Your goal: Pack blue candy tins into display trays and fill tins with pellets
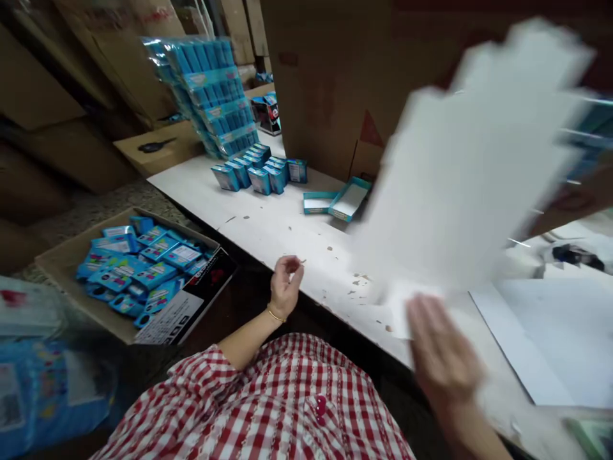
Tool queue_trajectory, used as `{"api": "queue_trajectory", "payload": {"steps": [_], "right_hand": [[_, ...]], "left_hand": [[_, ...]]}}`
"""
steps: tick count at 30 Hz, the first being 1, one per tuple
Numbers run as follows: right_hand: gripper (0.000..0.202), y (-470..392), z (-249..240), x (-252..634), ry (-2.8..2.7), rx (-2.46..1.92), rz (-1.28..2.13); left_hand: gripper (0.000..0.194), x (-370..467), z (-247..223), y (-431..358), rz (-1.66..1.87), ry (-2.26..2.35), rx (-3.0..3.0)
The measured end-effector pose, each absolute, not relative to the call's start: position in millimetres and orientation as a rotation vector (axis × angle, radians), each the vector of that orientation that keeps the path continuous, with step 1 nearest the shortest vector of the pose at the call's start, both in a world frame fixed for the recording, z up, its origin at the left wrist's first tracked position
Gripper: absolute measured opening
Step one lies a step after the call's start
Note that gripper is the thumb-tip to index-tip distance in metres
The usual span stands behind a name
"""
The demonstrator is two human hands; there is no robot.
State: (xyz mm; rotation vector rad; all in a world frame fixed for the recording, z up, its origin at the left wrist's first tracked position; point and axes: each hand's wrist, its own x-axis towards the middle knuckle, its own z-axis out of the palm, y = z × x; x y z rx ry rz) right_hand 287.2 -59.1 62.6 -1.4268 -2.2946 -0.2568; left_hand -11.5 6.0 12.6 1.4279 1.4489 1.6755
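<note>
On the right, a large white flat cardboard box blank point(460, 185) with notched flaps stands raised at a tilt over the table, smeared by motion. My right hand point(443, 351) is at its lower end, fingers pressed together on the card; the thumb is hidden. My left hand point(286, 287), a thin bangle at the wrist, hovers by the table's near edge. Its fingers are loosely curled with a gap to the thumb, and I see nothing held in it. Beyond it lie two shallow blue trays with white insides point(351, 199), one leaning on the other.
Small blue boxes point(261, 180) stand grouped on the white table point(201, 185), before a tall wrapped stack of blue packs point(211, 89). An open carton point(191, 306) of blue boxes sits at left. White sheets point(555, 345) lie at right. A big brown carton point(325, 83) stands behind.
</note>
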Motion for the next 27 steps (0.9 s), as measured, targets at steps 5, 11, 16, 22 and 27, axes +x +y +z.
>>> {"api": "queue_trajectory", "payload": {"steps": [5,11,16,22,27], "right_hand": [[0.048,-25,15,158,-2.594,-1.311,-0.258],[0.041,-15,-26,132,-2.605,-1.397,-0.194],[0.04,-21,-31,147,-2.555,-1.361,-0.208],[0.038,-18,-33,151,-2.539,-1.358,-0.135],[0.035,-18,-32,152,-2.46,-1.348,-0.131]], "left_hand": [[0.044,-72,-24,-17,1.613,1.736,1.816],[0.036,-93,-49,-8,0.816,1.449,2.479],[0.02,-88,-48,25,0.751,1.379,2.549],[0.03,-63,-33,35,0.795,1.461,2.471],[0.033,-69,-31,25,0.718,1.251,2.544]]}}
